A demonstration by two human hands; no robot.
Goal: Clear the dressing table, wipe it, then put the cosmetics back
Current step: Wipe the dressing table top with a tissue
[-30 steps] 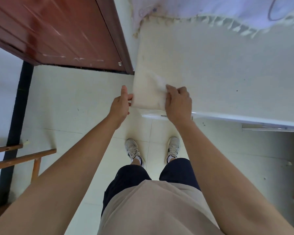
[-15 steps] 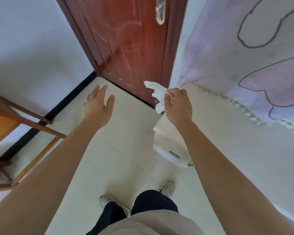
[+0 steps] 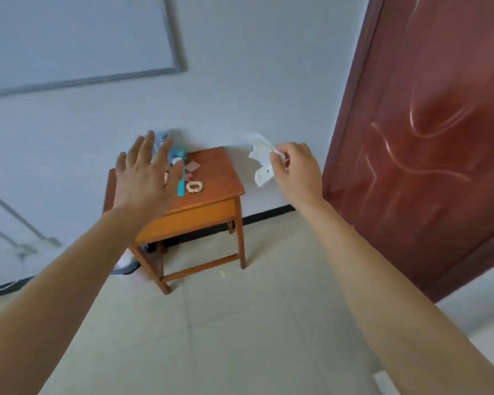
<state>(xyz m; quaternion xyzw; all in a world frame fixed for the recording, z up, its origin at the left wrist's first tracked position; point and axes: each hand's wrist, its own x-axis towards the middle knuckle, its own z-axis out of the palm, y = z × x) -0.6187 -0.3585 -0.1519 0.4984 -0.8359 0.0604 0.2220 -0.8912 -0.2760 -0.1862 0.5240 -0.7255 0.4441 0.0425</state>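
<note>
A small orange wooden table stands against the white wall ahead. On its top lie several cosmetics: a teal comb, a cream hair clip, a pink item and a teal container. My right hand pinches a crumpled white tissue in the air to the right of the table. My left hand is raised with fingers spread and holds nothing; it hides part of the table's left side and some items there.
A dark red door fills the right side. Pale floor tiles stretch between me and the table. A blue-grey thing lies on the floor by the table's left leg. A framed board hangs on the wall.
The view has swung left from the white dressing table and door to the orange table. My right hand lifted the tissue off the white surface and carries it; my left hand opened wide.
</note>
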